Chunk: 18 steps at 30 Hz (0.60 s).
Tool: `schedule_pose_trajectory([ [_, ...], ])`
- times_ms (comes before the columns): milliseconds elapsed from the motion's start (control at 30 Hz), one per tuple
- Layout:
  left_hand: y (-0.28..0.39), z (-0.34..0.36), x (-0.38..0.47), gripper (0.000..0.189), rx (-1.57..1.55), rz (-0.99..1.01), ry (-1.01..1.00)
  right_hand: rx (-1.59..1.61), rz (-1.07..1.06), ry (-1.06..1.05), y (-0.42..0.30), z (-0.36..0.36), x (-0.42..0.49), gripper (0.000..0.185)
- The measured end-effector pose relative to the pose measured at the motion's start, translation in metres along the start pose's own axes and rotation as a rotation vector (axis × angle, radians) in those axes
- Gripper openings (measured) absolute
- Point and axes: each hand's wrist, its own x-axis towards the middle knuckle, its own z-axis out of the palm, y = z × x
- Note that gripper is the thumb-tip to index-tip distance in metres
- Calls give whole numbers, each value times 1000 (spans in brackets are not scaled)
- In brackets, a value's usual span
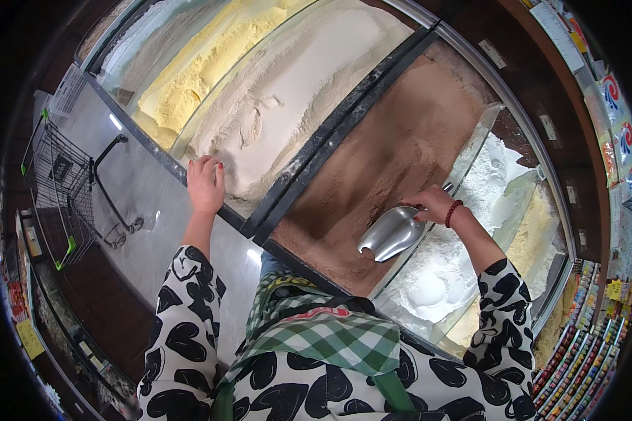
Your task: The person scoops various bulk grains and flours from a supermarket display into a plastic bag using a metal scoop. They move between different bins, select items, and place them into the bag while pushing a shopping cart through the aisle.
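My right hand (433,204), with a dark red bead bracelet at the wrist, grips a shiny metal scoop (395,231) by its handle. The scoop's mouth points down and left, its lip at the reddish-brown powder (368,158) in the bin; a little powder shows at the lip. My left hand (206,184) is at the front rim of the neighbouring bin of off-white flour (305,84), fingers extended and thumb apart, holding nothing. Whether its palm bears on the rim cannot be seen. A thick black divider (342,126) runs between the two bins.
Right of the brown powder, clear panels part off white powder (432,273) and pale yellow flour (529,237). Yellow meal (205,68) fills a bin at upper left. A shopping cart (66,179) stands on the grey floor. Shelves with small packages (584,358) line the lower right.
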Motion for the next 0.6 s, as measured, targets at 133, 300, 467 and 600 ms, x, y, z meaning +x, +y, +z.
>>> schedule_pose_trajectory([
  [133, 2, -1, 0, 17, 30, 12, 9, -82, -9, 86, -7, -5, -6, 46],
  [300, -1, 1, 0, 17, 34, 14, 7, -163, 65, 237, -5, -22, -28, 41],
  [467, -2, 3, 1, 18, 46, 12, 10, -246, 221, 418, 13, -44, -49, 39],
  [600, 1, -1, -1, 21, 45, -4, 57, -155, 299, 525, 27, -47, -54, 41],
])
